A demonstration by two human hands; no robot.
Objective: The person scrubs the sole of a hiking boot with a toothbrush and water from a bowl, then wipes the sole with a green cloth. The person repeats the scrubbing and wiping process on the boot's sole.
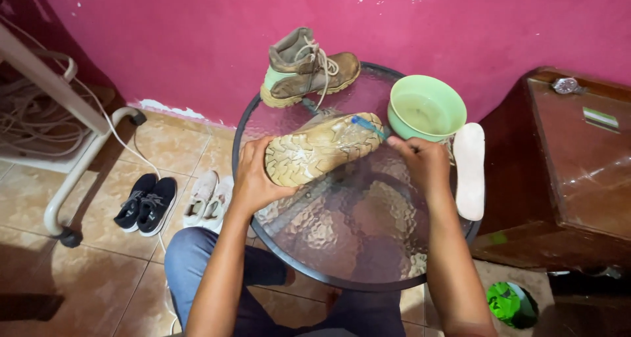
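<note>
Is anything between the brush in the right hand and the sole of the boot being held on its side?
Nothing visible. The right hand holds a blue-handled brush whose tip already rests on the upturned sole of the boot, which the left hand steadies at the heel. The green bowl sits behind, clear of the brush.

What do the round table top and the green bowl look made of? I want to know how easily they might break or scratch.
The table top looks like textured glass in a dark metal rim: the floor and the person's legs show through its rippled, glossy surface. The green bowl looks like plastic, possibly melamine: uniform pale colour, thin smooth rim, soft sheen. It cannot be told for sure.
</note>
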